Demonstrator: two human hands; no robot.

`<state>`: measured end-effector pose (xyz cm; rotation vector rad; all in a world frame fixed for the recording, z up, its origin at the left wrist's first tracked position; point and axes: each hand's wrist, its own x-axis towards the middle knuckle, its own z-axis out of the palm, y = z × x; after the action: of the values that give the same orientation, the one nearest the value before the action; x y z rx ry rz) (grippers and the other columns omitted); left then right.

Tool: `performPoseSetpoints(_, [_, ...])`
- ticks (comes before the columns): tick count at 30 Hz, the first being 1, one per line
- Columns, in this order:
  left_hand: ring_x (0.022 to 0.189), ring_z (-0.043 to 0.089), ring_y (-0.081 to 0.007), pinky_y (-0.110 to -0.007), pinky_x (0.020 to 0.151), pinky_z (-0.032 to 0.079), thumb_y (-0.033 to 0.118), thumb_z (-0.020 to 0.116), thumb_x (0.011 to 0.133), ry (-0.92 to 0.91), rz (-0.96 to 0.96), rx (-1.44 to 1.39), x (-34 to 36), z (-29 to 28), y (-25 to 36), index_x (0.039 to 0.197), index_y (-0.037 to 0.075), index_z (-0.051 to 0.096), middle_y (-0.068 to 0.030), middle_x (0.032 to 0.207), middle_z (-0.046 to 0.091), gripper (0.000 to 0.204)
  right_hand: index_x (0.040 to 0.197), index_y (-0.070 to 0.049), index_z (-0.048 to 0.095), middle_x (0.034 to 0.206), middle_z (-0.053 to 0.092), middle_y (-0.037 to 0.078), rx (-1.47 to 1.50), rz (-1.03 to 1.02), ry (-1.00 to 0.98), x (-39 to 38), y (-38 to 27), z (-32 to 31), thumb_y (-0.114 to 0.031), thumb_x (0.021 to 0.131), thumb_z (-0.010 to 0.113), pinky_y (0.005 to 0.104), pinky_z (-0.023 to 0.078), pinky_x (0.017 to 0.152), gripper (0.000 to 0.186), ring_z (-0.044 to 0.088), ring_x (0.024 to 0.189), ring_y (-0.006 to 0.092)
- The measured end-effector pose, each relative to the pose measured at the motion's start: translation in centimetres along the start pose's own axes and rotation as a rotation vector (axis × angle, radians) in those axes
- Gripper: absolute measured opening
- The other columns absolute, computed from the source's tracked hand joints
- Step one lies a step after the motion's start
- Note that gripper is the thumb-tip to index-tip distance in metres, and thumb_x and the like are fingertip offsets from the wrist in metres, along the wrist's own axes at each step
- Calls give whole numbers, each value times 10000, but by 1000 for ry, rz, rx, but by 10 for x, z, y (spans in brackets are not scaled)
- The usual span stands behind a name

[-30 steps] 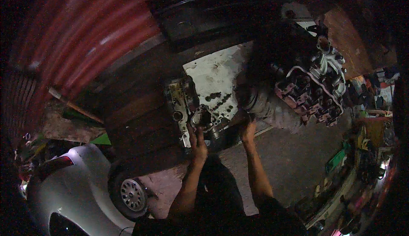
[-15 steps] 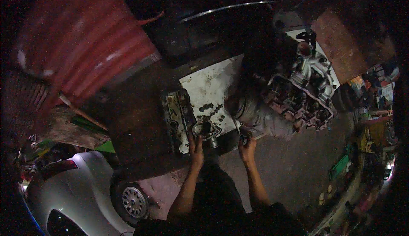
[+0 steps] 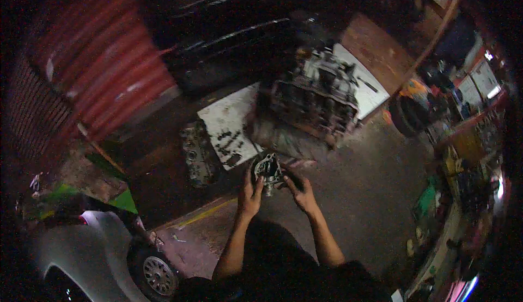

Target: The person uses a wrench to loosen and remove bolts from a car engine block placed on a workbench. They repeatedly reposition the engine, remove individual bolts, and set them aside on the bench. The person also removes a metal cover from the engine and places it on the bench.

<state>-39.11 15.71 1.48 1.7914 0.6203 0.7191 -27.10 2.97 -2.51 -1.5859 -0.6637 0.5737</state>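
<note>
A metal engine housing (image 3: 267, 167) with a round opening and a short stub at its lower end is up in front of me. My left hand (image 3: 251, 192) is closed round its left side, thumb on the near face. At the housing's right edge, my right hand (image 3: 297, 186) grips with thumb and fingers. Whether anything else is in the right hand is too dark to tell. Beyond the hands lies a stained white board (image 3: 231, 115) with several small dark parts (image 3: 231, 143) on it. A long metal engine cover (image 3: 197, 155) rests left of the board.
A large engine block (image 3: 313, 108) stands ahead to the right, by a second white board (image 3: 372, 89). A brown panel (image 3: 378, 43) lies behind it. Red corrugated sheeting (image 3: 103, 57) rises at left. A silver car (image 3: 95, 253) is at lower left, cluttered shelving at right.
The view has shifted to the right. The housing has come away from beside the board and cover, nearer to me. My right hand has moved in from apart to the housing's right side.
</note>
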Motion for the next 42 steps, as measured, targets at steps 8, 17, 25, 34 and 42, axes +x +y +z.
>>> performPoseSetpoints(8, [1209, 358, -282, -352, 1005, 266, 223, 602, 805, -353, 44, -52, -25, 102, 60, 1292, -18, 313, -186, 1295, 384, 616, 1111, 52, 521, 1036, 591, 144, 157, 141, 114, -57, -20, -127, -155, 838, 573, 314, 431, 838, 346, 560, 921, 194])
performPoseSetpoints(17, [1064, 480, -222, -340, 939, 359, 151, 748, 652, -590, -130, -199, 8, 257, 86, 1253, -12, 387, -130, 1185, 485, 720, 1028, 62, 560, 975, 601, 125, 252, 186, 323, -56, 15, -292, -136, 816, 601, 298, 455, 789, 293, 561, 892, 183])
performPoseSetpoints(25, [994, 527, -208, -313, 826, 442, 14, 628, 722, -213, -592, -916, 19, 439, 112, 1160, -2, 478, -105, 1096, 533, 463, 942, 32, 591, 900, 612, 91, 240, 194, 300, -8, 28, -449, -141, 784, 646, 289, 434, 765, 240, 557, 849, 155])
performPoseSetpoints(34, [830, 568, -169, -253, 641, 480, 159, 596, 774, -99, -945, -901, 72, 514, 108, 1059, 37, 542, -73, 984, 581, 314, 970, 36, 588, 932, 609, 95, 26, 190, -12, 92, 25, -552, -148, 779, 641, 283, 424, 794, 271, 543, 883, 149])
performPoseSetpoints(42, [880, 554, -178, -285, 699, 485, 96, 566, 785, -182, -394, -852, 153, 555, 72, 1130, 20, 475, -84, 1055, 540, 365, 1121, 30, 522, 1020, 588, 101, 96, 111, -44, 200, 32, -591, -172, 812, 610, 288, 442, 789, 380, 541, 911, 158])
